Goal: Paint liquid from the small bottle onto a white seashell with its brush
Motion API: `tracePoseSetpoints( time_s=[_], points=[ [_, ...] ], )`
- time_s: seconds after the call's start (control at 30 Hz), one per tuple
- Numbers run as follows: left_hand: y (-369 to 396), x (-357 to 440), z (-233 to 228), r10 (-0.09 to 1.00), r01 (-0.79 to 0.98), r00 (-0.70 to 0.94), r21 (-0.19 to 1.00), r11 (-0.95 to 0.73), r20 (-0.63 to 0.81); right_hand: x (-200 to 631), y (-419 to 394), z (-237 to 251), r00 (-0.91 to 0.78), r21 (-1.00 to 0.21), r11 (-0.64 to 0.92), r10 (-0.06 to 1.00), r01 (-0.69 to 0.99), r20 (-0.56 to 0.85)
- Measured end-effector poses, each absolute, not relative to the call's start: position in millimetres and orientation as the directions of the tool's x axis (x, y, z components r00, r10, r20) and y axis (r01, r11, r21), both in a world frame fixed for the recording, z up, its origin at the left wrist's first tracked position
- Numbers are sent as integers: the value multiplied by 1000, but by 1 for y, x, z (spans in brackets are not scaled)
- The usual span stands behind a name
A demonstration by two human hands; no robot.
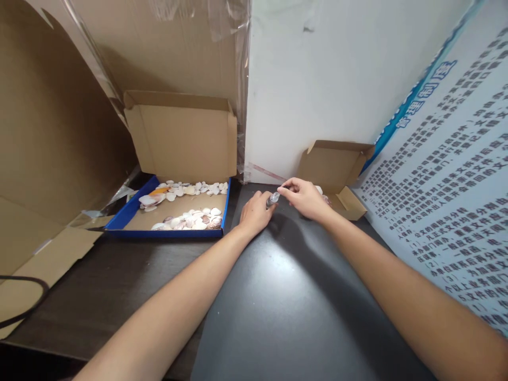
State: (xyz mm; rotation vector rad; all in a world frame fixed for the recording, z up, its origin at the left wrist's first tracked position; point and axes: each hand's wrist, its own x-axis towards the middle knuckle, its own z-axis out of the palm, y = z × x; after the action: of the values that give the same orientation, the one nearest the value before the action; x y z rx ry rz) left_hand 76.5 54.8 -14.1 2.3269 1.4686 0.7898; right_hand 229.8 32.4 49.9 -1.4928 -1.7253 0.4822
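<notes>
My left hand (pixel 256 212) rests low over the dark grey mat, its fingers closed round a small shiny grey and clear object (pixel 273 199). That object looks like a little bottle or tube lying at a slant, too small to name surely. Just right of its upper end, my right hand (pixel 304 197) pinches thumb and forefinger together. Whatever lies between those fingertips is too small to make out. Behind the right hand, a few pale shells (pixel 326 199) show at the side of a small open cardboard box (pixel 352 203), partly hidden by the hand.
To the left stands a blue-sided box (pixel 166 233) with its cardboard lid (pixel 184 140) raised, holding several shells (pixel 194 219) in two rows. The dark grey mat (pixel 270 307) lies on a dark table (pixel 130 296). Cardboard, a white wall and a printed board (pixel 448 159) enclose the space.
</notes>
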Motion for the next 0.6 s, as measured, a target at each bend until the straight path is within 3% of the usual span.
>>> tracePoseSetpoints(
  time_s=[0.23,0.6],
  points=[
    [52,76,-13,894,758,336,479,-443,296,224,34,43,39,-791,223,954,569,297],
    [53,77,-12,896,746,333,500,-440,292,249,38,35,130,-952,14,990,306,57]
  ],
)
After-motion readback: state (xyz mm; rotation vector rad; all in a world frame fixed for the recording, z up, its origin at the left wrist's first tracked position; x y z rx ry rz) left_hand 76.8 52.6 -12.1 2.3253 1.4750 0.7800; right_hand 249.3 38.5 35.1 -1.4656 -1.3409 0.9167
